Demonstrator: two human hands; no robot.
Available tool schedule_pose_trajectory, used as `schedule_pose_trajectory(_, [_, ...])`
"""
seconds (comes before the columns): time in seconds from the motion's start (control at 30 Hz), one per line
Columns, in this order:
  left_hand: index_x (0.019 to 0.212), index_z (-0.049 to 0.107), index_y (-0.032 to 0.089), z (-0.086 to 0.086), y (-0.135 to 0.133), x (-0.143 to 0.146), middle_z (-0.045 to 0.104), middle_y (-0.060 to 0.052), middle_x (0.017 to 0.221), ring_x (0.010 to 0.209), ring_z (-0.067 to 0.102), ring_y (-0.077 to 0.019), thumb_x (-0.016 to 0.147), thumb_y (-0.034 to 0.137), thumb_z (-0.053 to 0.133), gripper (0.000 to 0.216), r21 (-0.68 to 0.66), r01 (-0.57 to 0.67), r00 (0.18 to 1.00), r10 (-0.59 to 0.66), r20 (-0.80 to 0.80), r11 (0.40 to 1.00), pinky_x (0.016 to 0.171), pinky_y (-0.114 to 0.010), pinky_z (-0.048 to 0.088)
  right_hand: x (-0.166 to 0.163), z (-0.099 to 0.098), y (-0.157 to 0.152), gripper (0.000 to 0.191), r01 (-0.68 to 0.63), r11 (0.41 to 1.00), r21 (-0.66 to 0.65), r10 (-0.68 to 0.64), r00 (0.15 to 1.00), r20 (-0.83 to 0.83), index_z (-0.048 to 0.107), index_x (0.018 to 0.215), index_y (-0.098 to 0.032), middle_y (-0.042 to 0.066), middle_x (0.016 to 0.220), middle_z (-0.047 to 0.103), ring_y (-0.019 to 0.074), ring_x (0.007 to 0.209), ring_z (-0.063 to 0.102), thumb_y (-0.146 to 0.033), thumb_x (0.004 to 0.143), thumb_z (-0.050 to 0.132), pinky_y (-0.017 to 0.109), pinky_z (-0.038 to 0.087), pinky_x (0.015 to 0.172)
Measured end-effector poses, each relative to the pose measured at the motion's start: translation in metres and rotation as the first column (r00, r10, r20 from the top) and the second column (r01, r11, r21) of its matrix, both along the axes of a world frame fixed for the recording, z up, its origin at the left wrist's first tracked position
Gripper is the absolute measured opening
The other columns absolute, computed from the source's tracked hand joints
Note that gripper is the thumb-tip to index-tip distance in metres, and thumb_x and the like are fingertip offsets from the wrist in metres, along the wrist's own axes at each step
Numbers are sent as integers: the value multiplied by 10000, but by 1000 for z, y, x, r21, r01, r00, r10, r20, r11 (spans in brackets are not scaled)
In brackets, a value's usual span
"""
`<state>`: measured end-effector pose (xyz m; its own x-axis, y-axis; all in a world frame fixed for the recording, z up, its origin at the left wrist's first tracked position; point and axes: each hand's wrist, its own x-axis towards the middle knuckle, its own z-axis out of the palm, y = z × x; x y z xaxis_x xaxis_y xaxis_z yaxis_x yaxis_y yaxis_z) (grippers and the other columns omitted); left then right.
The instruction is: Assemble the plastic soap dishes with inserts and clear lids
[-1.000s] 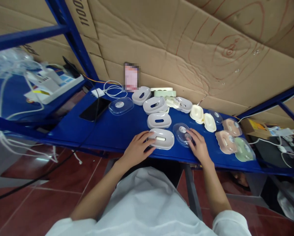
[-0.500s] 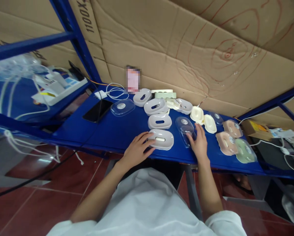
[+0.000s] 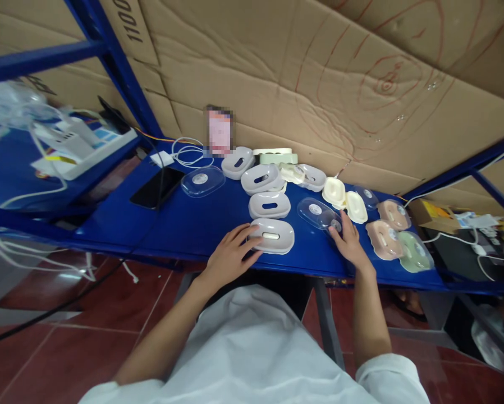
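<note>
My left hand (image 3: 233, 253) lies at the left end of a grey oval soap dish (image 3: 283, 238), its fingers over the rim and its thumb at the near side. A pale bar lies in the dish's middle. To the right, my right hand (image 3: 349, 242) has thumb and fingers around the right end of a clear lid (image 3: 308, 219) with a round white sticker. The lid lies slantwise on the blue table. Just behind the first dish is another grey dish (image 3: 258, 211) with an oval slot in its bottom.
Further grey dishes (image 3: 252, 180), cream pieces (image 3: 357, 210), pink boxes (image 3: 380, 247) and a green box (image 3: 414, 258) lie on the blue table (image 3: 184, 230). A clear lid (image 3: 193, 189) and a black phone (image 3: 151, 196) are at left. Cardboard (image 3: 252, 67) stands behind.
The clear lid has turned from nearly lengthwise to a slant, its right end moving right with my right hand. My left hand stays at the grey dish. The view has shifted slightly.
</note>
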<state>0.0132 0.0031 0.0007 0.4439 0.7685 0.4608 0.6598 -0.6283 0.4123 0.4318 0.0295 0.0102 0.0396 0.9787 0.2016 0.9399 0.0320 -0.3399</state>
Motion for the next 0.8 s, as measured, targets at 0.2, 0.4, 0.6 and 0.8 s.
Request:
schedule_pose_trajectory(0.2, [1278,741,258,0,-1,0,642,-70,1529,1457,561,-309,1055,326,656,249,26,-9,1000,9,-11,1000,1205,-504,531,-11,-2,-44,804,256,931,260,-301,941,151,597,1538,-160,287,1564,557,511,1391,566,-732,975,595,737,468,1107])
schedule_pose_trajectory(0.4, [1289,734,277,0,0,0,645,-62,1526,1453,570,-309,1048,331,662,257,6,-5,1000,5,18,1000,1214,-520,522,-32,16,-57,788,336,798,500,-411,910,45,601,1528,-178,273,1607,502,513,1443,497,-723,961,639,754,430,1125])
schedule_pose_trajectory(0.6, [1509,583,304,0,0,-5,496,-103,1647,1442,593,-292,1033,360,684,491,-116,-27,992,42,122,993,1171,-464,571,-93,-4,-42,567,-215,959,182,218,976,5,579,1549,-287,149,1730,381,370,1566,415,-585,1068,552,587,436,1227])
schedule_pose_trajectory(0.8, [1340,696,293,-2,0,-6,535,-91,1614,1427,605,-297,1034,364,678,315,-133,-22,990,40,137,991,1159,-481,580,-117,-4,-23,519,-152,971,187,151,988,19,625,1436,-259,186,1647,464,403,1512,468,-594,1041,600,651,436,1188])
